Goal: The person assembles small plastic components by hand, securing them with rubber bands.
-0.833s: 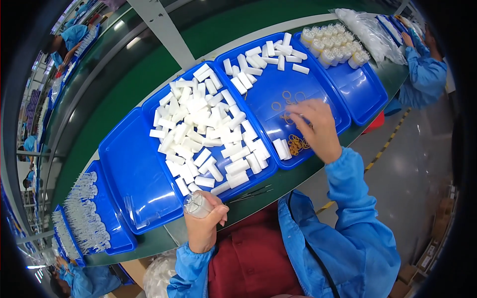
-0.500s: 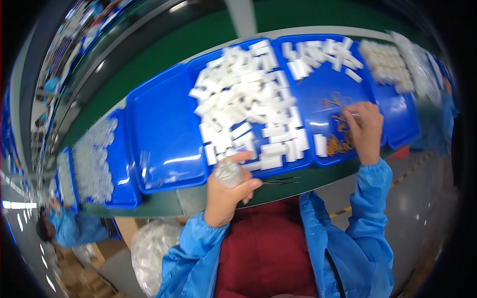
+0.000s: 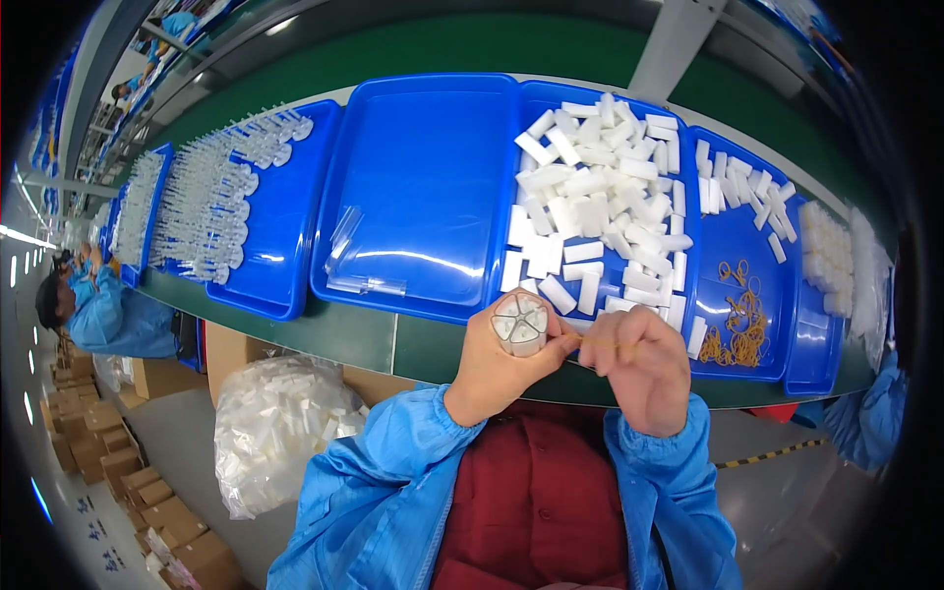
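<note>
Upright in my left hand point(image 3: 484, 372) is a round bundle of clear and white pieces point(image 3: 520, 323), its end divided into wedge-like segments. The fingers are closed around it. Right beside it my right hand point(image 3: 649, 374) is pinched, with a thin yellowish rubber band point(image 3: 610, 343) stretched toward the left thumb, partly blurred. Both hands are over the table's near edge, in front of a blue tray with many white blocks point(image 3: 600, 202). Yellow-brown rubber bands point(image 3: 736, 339) lie loose in the tray to the right, with more white blocks point(image 3: 737, 187) at its far side.
Left of the blocks, a blue tray point(image 3: 423, 187) holds a few clear strips point(image 3: 344, 241). Farther left are trays of clear stemmed plastic parts point(image 3: 206, 197). Bundled white pieces point(image 3: 826, 251) stand far right. A bag of white pieces point(image 3: 280, 423) is below the table; a co-worker point(image 3: 108, 310) sits left.
My right hand has come from the rubber-band tray leftward to my left hand, bringing a rubber band. The view has turned left, so the trays appear farther right.
</note>
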A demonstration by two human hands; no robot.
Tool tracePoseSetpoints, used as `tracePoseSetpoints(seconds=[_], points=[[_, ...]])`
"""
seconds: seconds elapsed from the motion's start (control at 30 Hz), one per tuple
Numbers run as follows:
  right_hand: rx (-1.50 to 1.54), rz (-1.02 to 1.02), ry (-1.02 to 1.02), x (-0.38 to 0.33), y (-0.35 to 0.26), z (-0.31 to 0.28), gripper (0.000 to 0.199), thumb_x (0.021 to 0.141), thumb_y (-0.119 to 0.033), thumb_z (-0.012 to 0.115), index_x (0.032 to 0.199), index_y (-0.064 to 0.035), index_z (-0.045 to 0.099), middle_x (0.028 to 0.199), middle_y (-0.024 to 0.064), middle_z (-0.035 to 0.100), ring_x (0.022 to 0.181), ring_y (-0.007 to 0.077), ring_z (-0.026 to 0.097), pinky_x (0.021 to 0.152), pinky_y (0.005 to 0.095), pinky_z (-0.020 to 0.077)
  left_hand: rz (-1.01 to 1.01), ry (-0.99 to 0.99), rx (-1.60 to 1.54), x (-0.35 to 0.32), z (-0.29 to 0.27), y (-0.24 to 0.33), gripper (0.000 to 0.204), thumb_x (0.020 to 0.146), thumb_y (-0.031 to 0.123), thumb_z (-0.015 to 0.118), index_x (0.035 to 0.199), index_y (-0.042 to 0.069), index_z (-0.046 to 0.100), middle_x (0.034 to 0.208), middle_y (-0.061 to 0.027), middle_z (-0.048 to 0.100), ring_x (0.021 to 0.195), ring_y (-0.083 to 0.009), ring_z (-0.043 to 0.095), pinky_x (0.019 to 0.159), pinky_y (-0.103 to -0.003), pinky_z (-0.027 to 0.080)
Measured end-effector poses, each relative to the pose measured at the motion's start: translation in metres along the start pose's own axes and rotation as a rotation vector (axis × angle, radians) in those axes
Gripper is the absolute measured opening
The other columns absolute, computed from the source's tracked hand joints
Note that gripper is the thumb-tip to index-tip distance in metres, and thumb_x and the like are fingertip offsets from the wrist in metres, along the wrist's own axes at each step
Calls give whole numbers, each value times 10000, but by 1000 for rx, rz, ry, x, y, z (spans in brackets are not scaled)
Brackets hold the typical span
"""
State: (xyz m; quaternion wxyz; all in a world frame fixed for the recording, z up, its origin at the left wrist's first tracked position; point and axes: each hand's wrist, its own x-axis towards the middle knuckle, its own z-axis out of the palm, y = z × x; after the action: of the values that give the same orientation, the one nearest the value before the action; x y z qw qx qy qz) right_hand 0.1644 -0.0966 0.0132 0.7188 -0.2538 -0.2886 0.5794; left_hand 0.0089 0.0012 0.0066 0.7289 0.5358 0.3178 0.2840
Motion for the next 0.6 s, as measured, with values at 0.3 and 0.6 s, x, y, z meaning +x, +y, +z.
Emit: tracePoseSetpoints(seconds=[0.3, 0.6], points=[[-1385, -263, -232, 32, -3, 23, 760, 678, -458, 845, 1275, -85, 559, 1281, 102, 626, 1164, 239, 609, 1115, 465, 285, -337, -393, -2, 1, -27, 8, 203, 799, 138, 775, 908, 33, 639, 835, -62, 680, 784, -155, 663, 689, -308, 530], [-1591, -229, -321, 21, -15, -10, 327, 796, -360, 770, 981, -112, 665, 889, 41, 667, 867, 223, 629, 1019, 450, 336, -126, -234, 85, 5, -46, 22, 250, 794, 100, 798, 935, 18, 609, 794, -48, 655, 650, -102, 621, 580, -258, 495]])
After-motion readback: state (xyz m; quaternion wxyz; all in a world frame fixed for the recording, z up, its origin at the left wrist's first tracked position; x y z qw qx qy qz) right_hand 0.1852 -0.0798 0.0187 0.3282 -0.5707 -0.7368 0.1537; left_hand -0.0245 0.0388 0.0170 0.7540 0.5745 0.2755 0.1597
